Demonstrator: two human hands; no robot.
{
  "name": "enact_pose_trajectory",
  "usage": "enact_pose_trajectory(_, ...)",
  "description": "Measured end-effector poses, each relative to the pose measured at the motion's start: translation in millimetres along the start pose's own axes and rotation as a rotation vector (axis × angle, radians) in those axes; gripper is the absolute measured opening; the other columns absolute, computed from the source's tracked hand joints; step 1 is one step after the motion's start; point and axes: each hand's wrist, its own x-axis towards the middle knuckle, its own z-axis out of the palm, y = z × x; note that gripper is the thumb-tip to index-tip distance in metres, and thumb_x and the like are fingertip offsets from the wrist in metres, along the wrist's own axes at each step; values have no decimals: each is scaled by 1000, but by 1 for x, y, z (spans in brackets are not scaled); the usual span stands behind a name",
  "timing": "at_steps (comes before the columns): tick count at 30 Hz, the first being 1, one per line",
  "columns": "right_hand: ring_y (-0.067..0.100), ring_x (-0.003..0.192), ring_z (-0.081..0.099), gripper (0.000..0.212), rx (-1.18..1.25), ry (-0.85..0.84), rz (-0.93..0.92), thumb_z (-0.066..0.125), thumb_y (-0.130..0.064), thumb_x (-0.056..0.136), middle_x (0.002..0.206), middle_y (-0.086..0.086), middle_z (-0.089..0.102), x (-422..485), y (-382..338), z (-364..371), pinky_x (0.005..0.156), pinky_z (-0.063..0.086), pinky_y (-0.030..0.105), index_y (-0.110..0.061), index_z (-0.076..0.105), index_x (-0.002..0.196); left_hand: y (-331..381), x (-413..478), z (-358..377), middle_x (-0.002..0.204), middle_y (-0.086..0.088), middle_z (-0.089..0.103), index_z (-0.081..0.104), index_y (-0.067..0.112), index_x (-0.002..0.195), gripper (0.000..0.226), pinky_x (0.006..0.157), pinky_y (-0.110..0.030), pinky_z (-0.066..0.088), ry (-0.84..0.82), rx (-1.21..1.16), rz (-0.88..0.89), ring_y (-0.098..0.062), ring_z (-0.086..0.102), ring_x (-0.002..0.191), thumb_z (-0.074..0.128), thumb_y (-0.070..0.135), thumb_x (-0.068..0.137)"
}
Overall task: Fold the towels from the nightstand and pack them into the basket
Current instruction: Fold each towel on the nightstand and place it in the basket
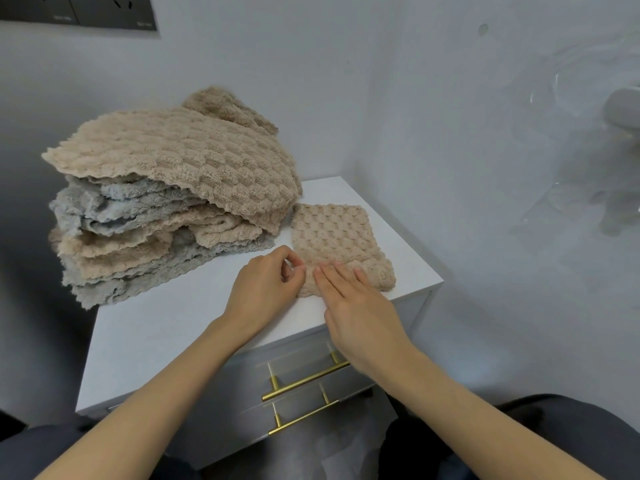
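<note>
A small beige towel [334,237], folded into a narrow rectangle, lies on the right part of the white nightstand top [166,323]. My left hand [266,285] pinches the towel's near left corner with curled fingers. Flat on the towel's near edge lies my right hand [356,306], its fingers straight and pressing down. To the left sits a loose pile of beige and grey towels [166,202], heaped high and overhanging the nightstand's left edge. No basket is in view.
The nightstand stands in a corner between pale walls. Its front has two drawers with gold bar handles [304,379]. A dark switch panel [79,10] is on the wall at the upper left. My dark-clad legs [554,434] show at the bottom.
</note>
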Motion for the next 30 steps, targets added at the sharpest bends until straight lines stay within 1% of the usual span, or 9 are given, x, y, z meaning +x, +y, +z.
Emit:
enact_pose_trajectory(4,17,148,4,55,-29,-29,72,25,-20,102,161,4,7,-5,11,-5,118,-6,31,-13,5,153,1,0,0,62,5,61,58,26,85,5,61,-29,44,-11,15,19,-5,55,62,58,25,90)
enact_pose_trajectory(8,17,148,8,57,-41,-50,166,28,-23,101,161,5,9,-13,26,-13,118,-1,29,-11,8,153,3,0,-1,63,6,62,59,24,89,6,58,-27,42,-9,44,28,-5,56,63,55,27,92)
enact_pose_trajectory(11,14,147,13,55,-8,-36,213,29,-25,102,161,3,13,-17,34,-15,116,13,27,-14,12,153,4,-3,-2,69,9,61,59,25,91,7,56,-26,40,18,113,60,-7,56,68,54,29,93)
enact_pose_trajectory(15,14,144,22,50,-6,-22,180,28,-22,104,159,-3,19,-13,43,-16,113,22,27,-19,18,153,10,-9,-7,94,1,55,65,19,98,11,64,-29,41,120,264,364,-17,52,85,61,14,89)
enact_pose_trajectory(18,18,136,37,53,-13,-18,156,35,-15,101,156,-9,27,-13,51,-23,99,42,33,-26,24,151,12,-10,-13,105,4,64,68,22,103,29,82,-36,43,1,355,522,-21,58,99,63,4,81)
enact_pose_trajectory(22,19,125,48,53,71,22,151,39,-9,97,142,-6,50,-12,58,-26,88,47,33,-32,39,144,7,-11,-20,123,11,61,61,28,123,44,101,-34,34,-126,365,460,-12,50,122,58,29,80)
enact_pose_trajectory(24,20,110,57,49,168,46,175,41,-9,96,124,-1,63,-10,61,-28,83,46,30,-32,50,138,6,-10,-21,125,11,61,58,28,127,43,102,-33,34,-125,339,426,-11,49,124,60,28,84)
enact_pose_trajectory(27,19,87,60,35,458,59,244,44,-9,95,105,2,69,-7,67,-34,80,46,28,-19,65,122,6,-9,-21,117,5,67,63,23,123,36,93,-31,43,-87,212,379,-15,59,110,62,19,87)
enact_pose_trajectory(30,14,83,59,22,616,46,328,44,-13,97,90,-5,64,-5,72,-39,70,40,16,-15,63,108,8,-8,-21,99,8,68,65,24,114,25,82,-25,44,-129,-23,185,-9,60,91,60,21,90)
